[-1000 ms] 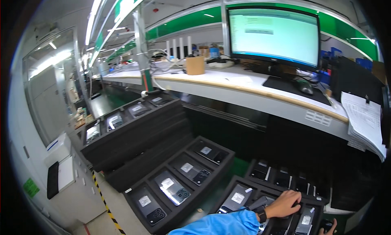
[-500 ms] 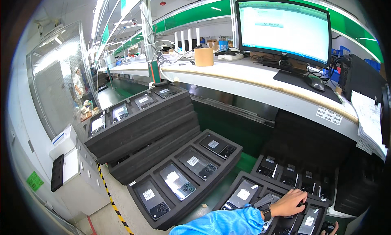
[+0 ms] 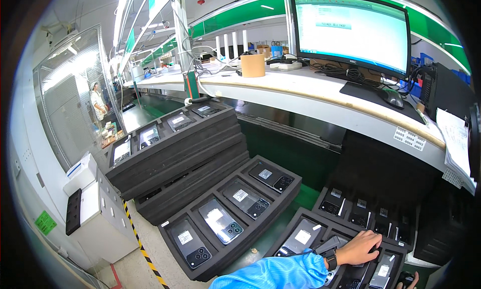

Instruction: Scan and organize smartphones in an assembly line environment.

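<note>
My left hand, in a blue sleeve with a dark wristwatch, reaches over a black foam tray at the lower right. Its fingers curl down onto something small and dark, mostly hidden beneath them. Beside the wrist is a grey block-shaped object. Several phones lie in the tray's slots, including a labelled phone left of the hand and another phone right of it. At the lower right edge, my right hand is partly cut off, its fingers closed round a black rounded object.
A second foam tray with phones sits left, before a tall stack of trays. Behind the near tray is another phone tray. A bench carries a monitor, tape roll and mouse.
The whole view has shifted slightly. My left hand stays over the same part of the tray, and my right hand remains at the lower right edge. Text on the monitor has changed.
</note>
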Tool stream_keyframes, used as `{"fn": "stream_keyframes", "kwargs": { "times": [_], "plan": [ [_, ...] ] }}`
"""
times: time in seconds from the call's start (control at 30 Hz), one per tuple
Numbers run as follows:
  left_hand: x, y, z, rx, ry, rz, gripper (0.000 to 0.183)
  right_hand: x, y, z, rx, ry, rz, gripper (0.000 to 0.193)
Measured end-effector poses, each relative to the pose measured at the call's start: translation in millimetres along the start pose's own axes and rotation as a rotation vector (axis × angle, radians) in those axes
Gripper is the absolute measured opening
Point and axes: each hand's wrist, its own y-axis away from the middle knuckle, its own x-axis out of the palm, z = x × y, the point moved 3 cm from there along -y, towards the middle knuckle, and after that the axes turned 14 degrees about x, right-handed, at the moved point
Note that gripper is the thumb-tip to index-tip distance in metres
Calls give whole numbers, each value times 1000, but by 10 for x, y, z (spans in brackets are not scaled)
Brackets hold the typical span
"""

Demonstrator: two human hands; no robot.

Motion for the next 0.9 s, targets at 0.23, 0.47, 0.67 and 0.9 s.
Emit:
{"fn": "stream_keyframes", "kwargs": {
  "times": [0.23, 0.47, 0.67, 0.9],
  "plan": [
    [-44, -5, -1, -23, -14, 6, 22, 4, -15, 63, 70, -35, 44, 60],
    [-11, 7, -5, 9, -29, -15, 22, -4, 5, -17, 43, -29, 18, 60],
    [-32, -15, 12, -18, -24, 8, 22, 18, -51, 9, 29, -41, 34, 58],
    [-45, -16, 87, -19, 48, 1, 22, -15, -17, 63, -71, 53, -124, 62]
  ]
}}
